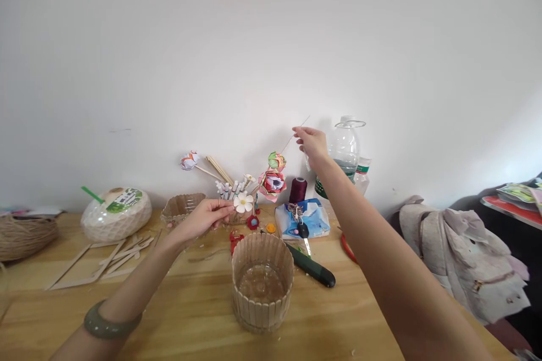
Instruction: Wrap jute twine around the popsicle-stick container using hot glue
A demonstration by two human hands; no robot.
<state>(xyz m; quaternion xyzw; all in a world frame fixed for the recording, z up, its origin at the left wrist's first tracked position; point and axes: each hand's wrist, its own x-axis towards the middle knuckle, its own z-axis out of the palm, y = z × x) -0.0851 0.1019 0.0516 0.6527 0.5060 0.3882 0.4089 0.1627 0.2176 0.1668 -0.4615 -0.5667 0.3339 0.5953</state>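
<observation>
My left hand (204,218) is closed in a pinch on a small white paper flower (243,202) with a yellow centre, held above the wooden table (169,316). My right hand (310,141) is raised higher, fingers pinched on a thin wooden skewer (296,130) that slants up to the right. Below the skewer are a green-pink paper flower (276,161) and a red paper rose (272,183). A cup clad in popsicle sticks (262,280) stands in front of me, between my arms.
Loose popsicle sticks (110,258) lie at the left by a white patterned dome container (116,214) and a twine ball (25,235). A maroon thread spool (298,189), tissue pack (302,218), black-handled knife (311,265), clear bottle (346,149) and brown basket (182,208) sit behind. A bag (461,254) rests right.
</observation>
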